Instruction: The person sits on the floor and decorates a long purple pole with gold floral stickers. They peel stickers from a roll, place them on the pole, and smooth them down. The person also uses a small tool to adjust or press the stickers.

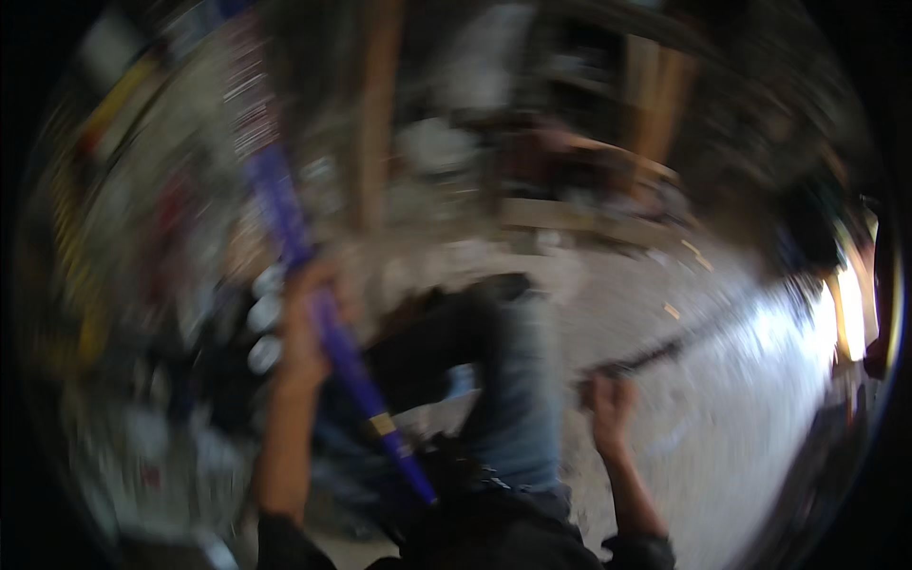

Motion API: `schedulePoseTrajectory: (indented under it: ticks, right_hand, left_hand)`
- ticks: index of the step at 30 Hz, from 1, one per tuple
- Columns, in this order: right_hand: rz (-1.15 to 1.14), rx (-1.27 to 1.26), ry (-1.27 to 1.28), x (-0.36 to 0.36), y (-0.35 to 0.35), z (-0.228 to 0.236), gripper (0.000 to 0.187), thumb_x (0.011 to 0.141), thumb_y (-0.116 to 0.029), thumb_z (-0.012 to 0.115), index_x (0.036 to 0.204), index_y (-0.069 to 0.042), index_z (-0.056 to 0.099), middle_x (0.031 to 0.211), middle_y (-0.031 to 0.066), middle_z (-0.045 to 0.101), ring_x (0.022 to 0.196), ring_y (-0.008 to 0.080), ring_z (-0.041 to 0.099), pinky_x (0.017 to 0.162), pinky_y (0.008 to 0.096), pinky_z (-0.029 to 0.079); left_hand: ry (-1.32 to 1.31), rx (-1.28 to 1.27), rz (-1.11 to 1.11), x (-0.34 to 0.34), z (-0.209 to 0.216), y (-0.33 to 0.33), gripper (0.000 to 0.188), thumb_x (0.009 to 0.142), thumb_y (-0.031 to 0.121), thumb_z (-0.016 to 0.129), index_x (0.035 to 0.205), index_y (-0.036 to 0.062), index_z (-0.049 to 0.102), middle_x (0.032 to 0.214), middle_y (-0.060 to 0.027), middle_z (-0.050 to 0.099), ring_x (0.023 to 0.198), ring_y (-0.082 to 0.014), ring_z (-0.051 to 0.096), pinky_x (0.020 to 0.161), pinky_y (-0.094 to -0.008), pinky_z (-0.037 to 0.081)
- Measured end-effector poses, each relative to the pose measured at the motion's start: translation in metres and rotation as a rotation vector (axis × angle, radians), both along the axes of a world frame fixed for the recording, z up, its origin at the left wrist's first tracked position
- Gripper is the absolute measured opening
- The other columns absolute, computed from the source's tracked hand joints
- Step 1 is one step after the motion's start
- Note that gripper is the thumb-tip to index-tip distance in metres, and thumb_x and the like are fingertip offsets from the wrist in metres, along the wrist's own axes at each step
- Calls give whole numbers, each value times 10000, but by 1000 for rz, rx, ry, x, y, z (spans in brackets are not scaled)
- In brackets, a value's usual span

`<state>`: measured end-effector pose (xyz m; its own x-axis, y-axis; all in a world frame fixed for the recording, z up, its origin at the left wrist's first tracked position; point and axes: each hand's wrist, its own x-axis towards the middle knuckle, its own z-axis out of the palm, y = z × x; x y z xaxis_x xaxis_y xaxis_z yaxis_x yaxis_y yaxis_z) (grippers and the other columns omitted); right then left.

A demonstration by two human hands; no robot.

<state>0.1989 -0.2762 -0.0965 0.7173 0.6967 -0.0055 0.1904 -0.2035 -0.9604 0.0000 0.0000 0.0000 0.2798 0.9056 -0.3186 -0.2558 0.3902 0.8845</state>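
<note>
A long, narrow purple-blue object (273,195) runs slantwise from the upper left down to my waist. It looks flat like a strip or level, with a pale patterned stretch near its far end and a small yellowish mark near its lower end; its exact kind is blurred. My left hand (312,318) is closed round its middle. Off to the right, my right hand (610,408) is closed on the near end of a thin dark rod-like tool (665,351), which points up and right over the grey floor (655,475). Motion blur hides what tool it is.
My bent legs in jeans (527,380) lie between the hands. A wooden post (380,114) stands ahead, with a pale round container (439,145) beside it. Farther right are timber pieces (546,215) and clutter. Several white round things (264,313) lie left of my left hand.
</note>
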Motion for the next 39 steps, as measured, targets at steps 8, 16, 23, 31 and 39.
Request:
schedulePoseTrajectory:
  ticks: [8, 16, 23, 31, 39]
  right_hand:
    - [602, 238, 475, -221, 176, -17, 327, 906, -315, 658, 919, -51, 465, 700, 89, 576, 563, 123, 547, 496, 230, 438]
    - [740, 355, 598, -272, 196, -30, 244, 930, -134, 612, 1027, 28, 457, 930, 192, 624, 766, 196, 614, 772, 370, 530]
    - [603, 491, 653, -293, 205, -47, 234, 937, -119, 593, 1049, -7, 420, 908, 176, 597, 707, 165, 586, 688, 308, 511]
    - [533, 505, 583, -284, 191, -67, 250, 917, -97, 615, 1046, -31, 412, 940, 154, 577, 718, 149, 585, 657, 266, 505]
    - [341, 402, 706, -311, 154, -82, 231, 935, -170, 609, 1060, -52, 455, 901, 80, 579, 826, 126, 594, 775, 374, 558]
  left_hand:
    - [22, 288, 46, -202, -51, 64, 189, 873, 239, 612, 898, 88, 501, 567, -5, 477, 444, -87, 455, 417, -235, 376]
    - [-1, 197, 85, -215, -62, 50, 136, 854, 162, 595, 880, 70, 498, 540, -20, 465, 420, -111, 430, 434, -254, 379]
    - [177, 297, 110, -205, -68, 46, 213, 833, 216, 586, 729, 63, 480, 520, 19, 446, 416, -83, 460, 414, -254, 381]
    - [191, 388, 162, -191, -95, 33, 213, 813, 159, 582, 662, 43, 488, 485, 0, 459, 397, -97, 462, 400, -271, 373]
    - [224, 252, 105, -194, -114, 22, 238, 853, 279, 562, 757, 63, 536, 539, -12, 473, 435, -104, 454, 425, -252, 374]
